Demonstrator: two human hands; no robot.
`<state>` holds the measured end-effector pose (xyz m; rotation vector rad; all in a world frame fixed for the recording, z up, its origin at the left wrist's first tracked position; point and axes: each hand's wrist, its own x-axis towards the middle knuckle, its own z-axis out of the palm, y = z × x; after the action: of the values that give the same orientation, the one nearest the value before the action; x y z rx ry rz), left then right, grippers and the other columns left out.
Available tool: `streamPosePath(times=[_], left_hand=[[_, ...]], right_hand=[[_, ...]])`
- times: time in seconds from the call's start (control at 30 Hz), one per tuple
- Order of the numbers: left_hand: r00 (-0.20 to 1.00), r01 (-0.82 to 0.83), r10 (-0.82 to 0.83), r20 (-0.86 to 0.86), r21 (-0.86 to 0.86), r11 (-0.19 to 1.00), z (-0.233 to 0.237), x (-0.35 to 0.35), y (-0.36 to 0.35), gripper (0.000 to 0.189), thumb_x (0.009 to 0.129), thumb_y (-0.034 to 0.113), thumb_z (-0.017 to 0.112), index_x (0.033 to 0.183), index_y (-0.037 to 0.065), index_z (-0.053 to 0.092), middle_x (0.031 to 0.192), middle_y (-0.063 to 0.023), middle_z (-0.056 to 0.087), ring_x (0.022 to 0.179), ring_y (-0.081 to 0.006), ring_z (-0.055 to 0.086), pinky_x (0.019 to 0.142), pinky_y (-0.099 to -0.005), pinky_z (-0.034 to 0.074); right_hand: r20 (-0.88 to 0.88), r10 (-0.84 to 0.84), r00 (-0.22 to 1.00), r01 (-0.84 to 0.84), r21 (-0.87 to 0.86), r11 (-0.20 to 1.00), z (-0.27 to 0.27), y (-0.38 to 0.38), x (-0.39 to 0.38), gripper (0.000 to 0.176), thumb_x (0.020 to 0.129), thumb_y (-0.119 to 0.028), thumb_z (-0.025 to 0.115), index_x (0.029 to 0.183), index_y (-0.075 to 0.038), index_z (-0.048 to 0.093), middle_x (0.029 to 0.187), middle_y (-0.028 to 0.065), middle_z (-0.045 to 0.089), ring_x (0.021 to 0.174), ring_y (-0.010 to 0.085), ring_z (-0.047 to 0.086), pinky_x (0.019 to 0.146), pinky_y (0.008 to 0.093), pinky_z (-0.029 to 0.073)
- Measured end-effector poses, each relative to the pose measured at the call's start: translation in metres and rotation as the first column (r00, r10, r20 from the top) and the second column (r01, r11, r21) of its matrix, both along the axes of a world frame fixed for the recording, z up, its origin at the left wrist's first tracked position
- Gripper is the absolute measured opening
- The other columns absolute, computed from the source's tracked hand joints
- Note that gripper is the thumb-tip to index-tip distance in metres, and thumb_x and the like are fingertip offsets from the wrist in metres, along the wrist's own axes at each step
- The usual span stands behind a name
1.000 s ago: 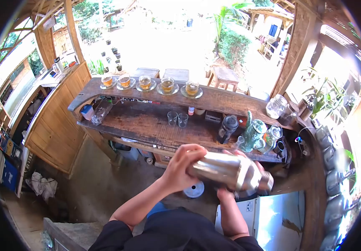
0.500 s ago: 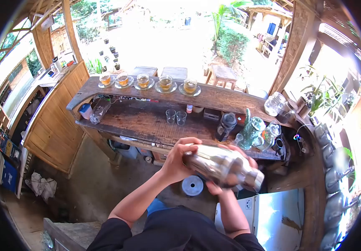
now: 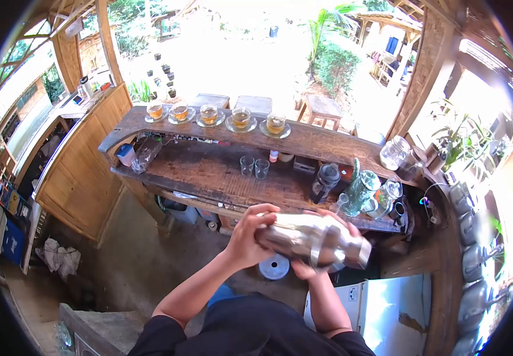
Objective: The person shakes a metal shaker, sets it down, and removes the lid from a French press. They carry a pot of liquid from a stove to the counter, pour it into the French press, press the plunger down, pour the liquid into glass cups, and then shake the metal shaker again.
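A shiny metal cocktail shaker (image 3: 301,233) lies nearly sideways in front of me, its narrower cap end pointing right and slightly down. My left hand (image 3: 249,237) is wrapped round its wide base end. Around the shoulder, toward the cap, my right hand (image 3: 307,270) grips it, with fingers on the far side and the palm partly hidden behind the metal. The shaker is a little smeared by motion. Beyond it, two clear drinking glasses (image 3: 261,168) stand on the wooden counter (image 3: 203,172).
Several glass cups of amber drink (image 3: 240,117) on saucers line the raised shelf (image 3: 328,142). A French press (image 3: 326,183), a green glass jug (image 3: 363,193) and a glass jar (image 3: 394,152) stand at the right. Below are a round stool (image 3: 274,267) and a white fridge (image 3: 387,311).
The shaker stays in both hands and has shifted slightly, blurred by motion. The whole view has moved a little, so the counter appears slightly further right and lower.
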<state>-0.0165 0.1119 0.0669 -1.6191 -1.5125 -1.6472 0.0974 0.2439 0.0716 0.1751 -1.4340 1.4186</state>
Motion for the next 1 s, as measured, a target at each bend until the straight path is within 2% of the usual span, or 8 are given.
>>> streamPosePath(times=[0.03, 0.13, 0.2, 0.4, 0.6, 0.73, 0.87, 1.0], left_hand=[[0.953, 0.092, -0.069, 0.295, -0.065, 0.994, -0.037, -0.004, 0.002, 0.079, 0.061, 0.004, 0.089, 0.127, 0.010, 0.046, 0.124, -0.0155, 0.058, 0.116, -0.0277, 0.060, 0.093, -0.0397, 0.052], [0.809, 0.169, 0.016, 0.588, -0.258, 0.951, -0.074, -0.002, -0.002, 0.081, 0.063, 0.005, 0.092, 0.128, 0.008, 0.044, 0.124, -0.0125, 0.058, 0.118, -0.0200, 0.058, 0.094, -0.0363, 0.051], [0.802, 0.145, 0.035, 0.597, -0.251, 0.957, -0.065, 0.005, 0.001, 0.081, 0.061, 0.003, 0.091, 0.128, 0.008, 0.045, 0.125, -0.0120, 0.057, 0.118, -0.0204, 0.057, 0.095, -0.0352, 0.051], [0.985, 0.021, -0.013, -0.174, 0.043, 0.999, 0.058, 0.019, -0.008, 0.070, 0.060, 0.002, 0.082, 0.123, 0.009, 0.051, 0.126, -0.0156, 0.057, 0.115, -0.0353, 0.060, 0.093, -0.0442, 0.052], [0.879, 0.001, 0.125, 0.459, -0.265, 0.964, -0.073, 0.006, -0.003, 0.087, 0.055, 0.004, 0.090, 0.127, 0.008, 0.042, 0.126, -0.0181, 0.057, 0.117, -0.0348, 0.060, 0.093, -0.0392, 0.051], [0.825, 0.023, 0.172, 0.539, -0.336, 0.942, -0.066, 0.014, -0.007, 0.088, 0.056, 0.008, 0.092, 0.129, 0.009, 0.044, 0.126, -0.0185, 0.058, 0.117, -0.0337, 0.060, 0.094, -0.0400, 0.051], [0.994, -0.054, 0.063, 0.085, -0.107, 0.993, 0.029, 0.008, -0.013, 0.086, 0.056, 0.007, 0.088, 0.132, 0.009, 0.048, 0.128, -0.0164, 0.058, 0.116, -0.0352, 0.060, 0.097, -0.0439, 0.051], [0.977, -0.121, 0.122, -0.177, 0.016, 0.993, 0.027, 0.002, -0.006, 0.088, 0.055, 0.007, 0.088, 0.132, 0.009, 0.047, 0.131, -0.0166, 0.057, 0.116, -0.0366, 0.059, 0.096, -0.0435, 0.051]], right_hand=[[0.122, -0.481, 0.868, 0.344, 0.551, 0.760, 0.007, 0.007, 0.005, 0.102, 0.058, -0.039, 0.096, 0.134, 0.000, 0.041, 0.123, 0.0178, 0.055, 0.111, 0.0245, 0.060, 0.093, 0.0385, 0.052], [0.506, -0.029, 0.862, 0.116, -0.141, 0.983, -0.021, -0.011, -0.007, 0.101, 0.064, -0.025, 0.094, 0.142, 0.000, 0.033, 0.126, 0.0153, 0.052, 0.120, 0.0239, 0.051, 0.102, 0.0384, 0.043], [0.356, -0.177, 0.918, 0.200, -0.029, 0.979, -0.015, -0.008, 0.000, 0.105, 0.064, -0.026, 0.094, 0.143, 0.000, 0.029, 0.130, 0.0160, 0.050, 0.116, 0.0256, 0.054, 0.100, 0.0398, 0.046], [-0.290, 0.069, 0.955, -0.019, 0.173, 0.985, 0.043, -0.011, 0.039, 0.136, 0.052, -0.049, 0.097, 0.153, -0.026, 0.009, 0.132, 0.0271, 0.044, 0.116, 0.0443, 0.058, 0.093, 0.0553, 0.055], [0.410, -0.307, 0.859, 0.214, 0.257, 0.942, -0.018, -0.005, -0.003, 0.096, 0.062, -0.032, 0.094, 0.134, 0.002, 0.040, 0.126, 0.0194, 0.055, 0.113, 0.0265, 0.061, 0.097, 0.0391, 0.050], [0.596, -0.023, 0.803, 0.068, -0.053, 0.996, -0.020, -0.001, 0.001, 0.099, 0.061, -0.033, 0.094, 0.135, 0.003, 0.038, 0.126, 0.0192, 0.055, 0.117, 0.0273, 0.058, 0.101, 0.0407, 0.046], [-0.216, 0.051, 0.975, -0.033, 0.087, 0.996, 0.026, -0.007, 0.009, 0.126, 0.056, -0.040, 0.097, 0.147, -0.017, 0.013, 0.135, 0.0223, 0.045, 0.114, 0.0404, 0.059, 0.091, 0.0513, 0.056], [-0.178, 0.024, 0.984, -0.015, 0.052, 0.999, 0.020, -0.006, 0.001, 0.127, 0.053, -0.038, 0.096, 0.148, -0.016, 0.013, 0.134, 0.0217, 0.045, 0.115, 0.0404, 0.059, 0.097, 0.0524, 0.053]])
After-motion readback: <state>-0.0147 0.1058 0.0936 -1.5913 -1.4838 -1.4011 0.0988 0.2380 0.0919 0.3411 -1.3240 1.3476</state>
